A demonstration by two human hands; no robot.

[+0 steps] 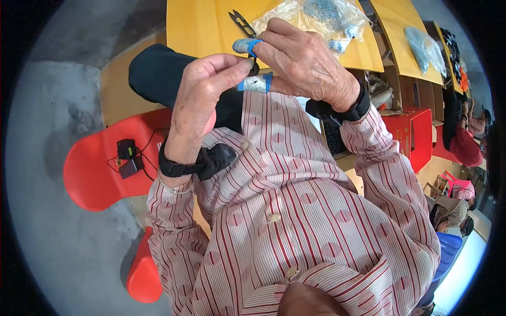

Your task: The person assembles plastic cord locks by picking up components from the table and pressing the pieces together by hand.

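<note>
My left hand (203, 89) is raised before my body, thumb and forefinger pinched on a small dark round piece (254, 69). The piece's exact kind is too small to make out. My right hand (311, 63) meets it from the other side, thumb and forefinger curled about the same piece. Blue and white tape covers those two right fingers. Just beyond the hands, black thread snips (241, 23) lie on the yellow table (205, 26). To their right rests a clear plastic bag (321, 16) with small bluish bits in it.
A red chair (89, 168) at my left carries small black devices with cables (129, 158). Another bag of bluish bits (421, 47) lies on a second tabletop at right. A red box (414, 137) stands below. Other people (469, 131) sit at the far right.
</note>
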